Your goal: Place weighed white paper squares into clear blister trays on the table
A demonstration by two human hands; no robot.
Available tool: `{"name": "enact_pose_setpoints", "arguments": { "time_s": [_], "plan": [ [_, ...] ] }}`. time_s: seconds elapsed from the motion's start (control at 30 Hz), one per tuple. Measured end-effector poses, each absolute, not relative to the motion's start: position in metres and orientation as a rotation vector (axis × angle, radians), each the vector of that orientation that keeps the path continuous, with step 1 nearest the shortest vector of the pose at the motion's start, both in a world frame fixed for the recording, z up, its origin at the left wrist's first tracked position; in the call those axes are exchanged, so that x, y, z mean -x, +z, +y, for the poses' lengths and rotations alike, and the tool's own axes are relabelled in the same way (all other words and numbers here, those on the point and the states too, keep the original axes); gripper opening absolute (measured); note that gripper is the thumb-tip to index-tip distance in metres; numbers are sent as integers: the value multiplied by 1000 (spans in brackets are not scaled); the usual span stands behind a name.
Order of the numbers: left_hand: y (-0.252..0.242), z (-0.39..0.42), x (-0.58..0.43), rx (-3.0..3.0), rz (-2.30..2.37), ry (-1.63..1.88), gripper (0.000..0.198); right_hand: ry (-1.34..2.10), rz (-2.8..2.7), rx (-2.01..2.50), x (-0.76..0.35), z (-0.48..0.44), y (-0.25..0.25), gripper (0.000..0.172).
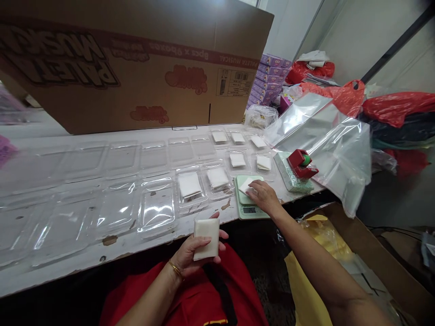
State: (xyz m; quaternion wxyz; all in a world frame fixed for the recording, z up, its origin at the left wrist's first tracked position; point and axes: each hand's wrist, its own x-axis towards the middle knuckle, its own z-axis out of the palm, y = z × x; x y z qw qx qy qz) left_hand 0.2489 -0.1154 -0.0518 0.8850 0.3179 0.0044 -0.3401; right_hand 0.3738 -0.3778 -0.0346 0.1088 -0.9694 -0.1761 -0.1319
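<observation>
My left hand (193, 253) is closed around a stack of white paper squares (206, 237), held above my lap near the table's front edge. My right hand (263, 195) reaches out to a small pale green scale (247, 209) and its fingers press on a thin pile of white squares (245, 185) lying on the pan. Rows of clear plastic clamshell trays (156, 206) cover the table; several at the right hold white squares (189, 184), the rest stand without any.
A big brown cardboard box (136, 63) lies along the table's far side. A red tape dispenser (301, 164) sits right of the scale, beside large clear plastic bags (326, 136). Purple boxes (270, 79) and red bags (397, 106) pile behind. An open carton with yellow bags (322, 235) stands at right.
</observation>
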Motion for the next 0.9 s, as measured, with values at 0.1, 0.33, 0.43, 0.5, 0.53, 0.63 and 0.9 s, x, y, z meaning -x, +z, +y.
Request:
{"name": "enact_pose_setpoints", "arguments": {
  "time_s": [0.1,0.33,0.43,0.5,0.53,0.63,0.9],
  "plan": [
    [-52,-115,-249,-652,-4,-706,68,-298,-539,2929,-369,-372,-35,15],
    [-54,-113,-250,-644,-17,-713,69,-268,-538,3022,-366,-366,-36,17],
    [-55,-113,-250,-637,-20,-712,70,-244,-531,3028,-367,-366,-36,20],
    [-56,-112,-250,-632,-23,-714,70,-217,-511,3031,-368,-367,-36,22],
    [-56,-112,-251,-630,-24,-715,70,-201,-500,3033,-368,-367,-36,22],
    [-57,-112,-251,-627,-25,-717,70,-148,-474,3032,-369,-367,-34,23],
    [-58,-111,-251,-617,-18,-718,67,-114,-447,3064,-368,-366,-27,30]
  ]
}}
